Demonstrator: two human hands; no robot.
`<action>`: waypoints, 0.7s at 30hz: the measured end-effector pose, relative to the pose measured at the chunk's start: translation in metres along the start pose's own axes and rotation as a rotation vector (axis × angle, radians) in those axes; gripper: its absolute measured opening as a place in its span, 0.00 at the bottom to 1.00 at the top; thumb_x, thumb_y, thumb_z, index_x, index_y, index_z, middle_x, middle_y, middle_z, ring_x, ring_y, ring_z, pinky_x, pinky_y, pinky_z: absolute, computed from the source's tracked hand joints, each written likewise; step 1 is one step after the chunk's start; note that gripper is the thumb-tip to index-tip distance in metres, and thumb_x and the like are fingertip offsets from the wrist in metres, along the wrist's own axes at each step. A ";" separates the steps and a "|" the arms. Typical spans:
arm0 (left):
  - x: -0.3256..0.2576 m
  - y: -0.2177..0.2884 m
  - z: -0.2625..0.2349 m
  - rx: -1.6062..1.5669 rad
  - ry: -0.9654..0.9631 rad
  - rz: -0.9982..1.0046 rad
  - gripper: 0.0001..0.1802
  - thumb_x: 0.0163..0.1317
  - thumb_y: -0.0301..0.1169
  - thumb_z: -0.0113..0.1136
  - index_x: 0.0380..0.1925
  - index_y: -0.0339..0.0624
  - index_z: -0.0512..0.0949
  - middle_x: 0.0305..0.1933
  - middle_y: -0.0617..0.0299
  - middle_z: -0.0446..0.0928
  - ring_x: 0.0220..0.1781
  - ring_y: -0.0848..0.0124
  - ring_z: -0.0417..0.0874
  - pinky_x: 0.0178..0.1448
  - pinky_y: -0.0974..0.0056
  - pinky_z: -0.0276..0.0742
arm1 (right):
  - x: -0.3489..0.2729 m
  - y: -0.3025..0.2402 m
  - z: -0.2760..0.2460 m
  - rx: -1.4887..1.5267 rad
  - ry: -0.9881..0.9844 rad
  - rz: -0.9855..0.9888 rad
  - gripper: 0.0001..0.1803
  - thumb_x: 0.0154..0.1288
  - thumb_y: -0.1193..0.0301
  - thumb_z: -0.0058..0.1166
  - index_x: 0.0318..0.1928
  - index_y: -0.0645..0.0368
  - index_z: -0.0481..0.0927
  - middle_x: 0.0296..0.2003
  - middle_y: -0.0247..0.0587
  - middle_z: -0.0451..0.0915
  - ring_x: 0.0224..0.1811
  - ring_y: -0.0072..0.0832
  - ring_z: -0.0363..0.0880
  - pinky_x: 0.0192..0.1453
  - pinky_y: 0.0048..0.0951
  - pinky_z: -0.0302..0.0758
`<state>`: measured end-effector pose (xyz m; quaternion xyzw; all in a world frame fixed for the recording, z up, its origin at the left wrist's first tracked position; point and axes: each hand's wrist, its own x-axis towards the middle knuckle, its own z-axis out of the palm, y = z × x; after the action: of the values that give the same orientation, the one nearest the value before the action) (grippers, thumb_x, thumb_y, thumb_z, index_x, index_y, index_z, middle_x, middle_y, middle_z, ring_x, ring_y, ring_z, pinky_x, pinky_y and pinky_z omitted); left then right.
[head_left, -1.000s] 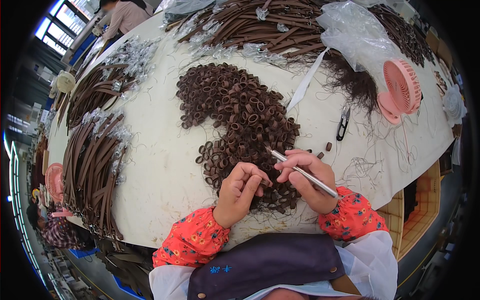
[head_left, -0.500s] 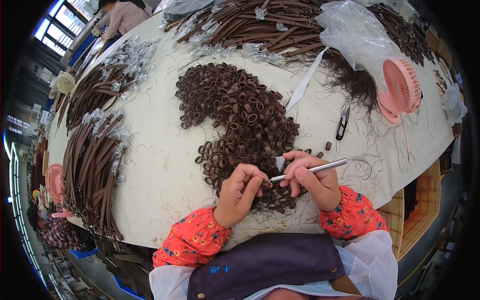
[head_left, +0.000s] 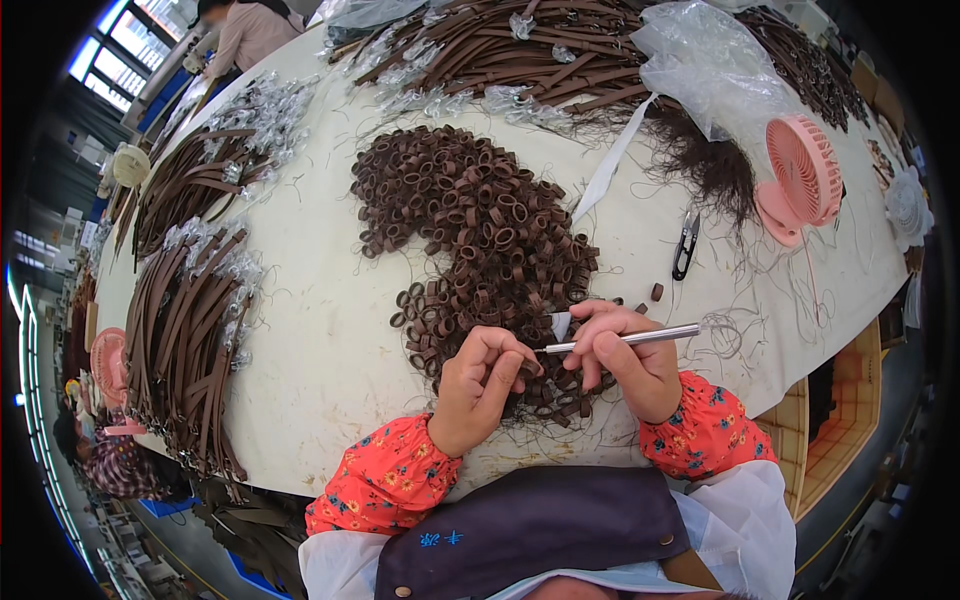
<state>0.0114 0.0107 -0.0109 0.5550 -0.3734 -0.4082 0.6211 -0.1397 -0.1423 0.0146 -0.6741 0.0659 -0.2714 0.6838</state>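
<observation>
My left hand (head_left: 478, 385) pinches a small brown strap loop (head_left: 528, 369) between thumb and fingers. My right hand (head_left: 632, 360) is closed around a slim silver pen-shaped tool (head_left: 640, 337), its thin tip pointing left at the loop. Whether the tip touches the loop I cannot tell. Just beyond both hands spreads a large pile of brown strap loops (head_left: 480, 215), with some lying under my fingers. A few stray loops (head_left: 657, 292) sit to the right of the pile.
Black thread snips (head_left: 685, 250) and a pink fan (head_left: 800, 180) stand on the right of the pale table (head_left: 310, 290). Bundles of brown straps (head_left: 185, 350) lie left, more straps (head_left: 520, 60) at the back. Clear plastic (head_left: 710, 65) and loose dark threads (head_left: 715, 165) lie far right.
The silver tool has tilted flatter: its tip has risen slightly and its back end has dropped a little to the right. Both hands stay almost in place.
</observation>
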 end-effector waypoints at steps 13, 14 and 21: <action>0.001 0.007 0.008 0.006 0.021 0.064 0.11 0.73 0.26 0.47 0.51 0.32 0.70 0.41 0.55 0.81 0.40 0.73 0.84 0.45 0.70 0.80 | 0.000 0.005 0.016 -0.506 0.078 -0.137 0.19 0.52 0.80 0.63 0.46 0.58 0.76 0.33 0.38 0.80 0.31 0.29 0.81 0.37 0.28 0.78; 0.002 0.010 0.009 -0.041 0.024 0.060 0.13 0.73 0.26 0.46 0.53 0.32 0.69 0.41 0.55 0.82 0.41 0.72 0.85 0.46 0.69 0.80 | -0.002 0.007 0.017 -0.431 0.111 -0.089 0.18 0.53 0.80 0.63 0.46 0.59 0.76 0.32 0.37 0.80 0.31 0.26 0.81 0.36 0.27 0.78; 0.003 0.007 0.011 -0.151 -0.025 -0.015 0.13 0.71 0.23 0.48 0.53 0.30 0.70 0.41 0.52 0.82 0.43 0.68 0.85 0.47 0.68 0.82 | -0.001 0.003 0.023 0.041 0.215 0.179 0.17 0.58 0.79 0.61 0.48 0.60 0.75 0.34 0.35 0.80 0.35 0.18 0.80 0.40 0.21 0.78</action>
<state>0.0032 0.0044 -0.0024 0.5043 -0.3454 -0.4466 0.6534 -0.1292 -0.1214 0.0129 -0.6186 0.1932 -0.2812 0.7078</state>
